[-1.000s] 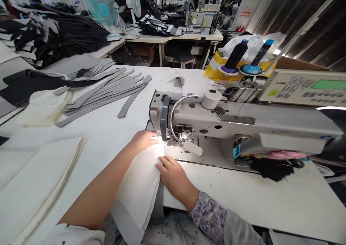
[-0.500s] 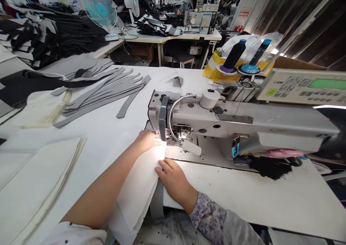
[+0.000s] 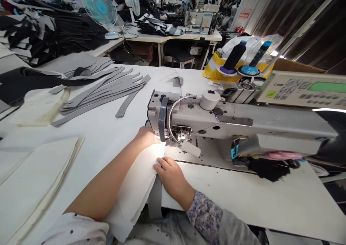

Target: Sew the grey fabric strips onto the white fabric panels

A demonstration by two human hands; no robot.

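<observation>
A long white fabric sheet runs from my lap up to the head of a grey sewing machine, under its bright lamp. My left hand lies on the sheet's upper end, left of the needle area; its fingers point toward the needle and their tips are lost in glare and behind the machine head. Lower down, my right hand pinches the sheet's right edge between thumb and fingers. A grey strip hangs beneath that edge, over the table's front.
Several grey strips are fanned out at the back left, beside stacked white pieces. Thread cones and a control panel stand behind the machine. Black scraps lie by its base. A fan stands beyond.
The white sheet and both hands have shifted slightly in view, together with a small camera movement. My left fingers show less by the machine head. The right hand keeps its hold on the edge.
</observation>
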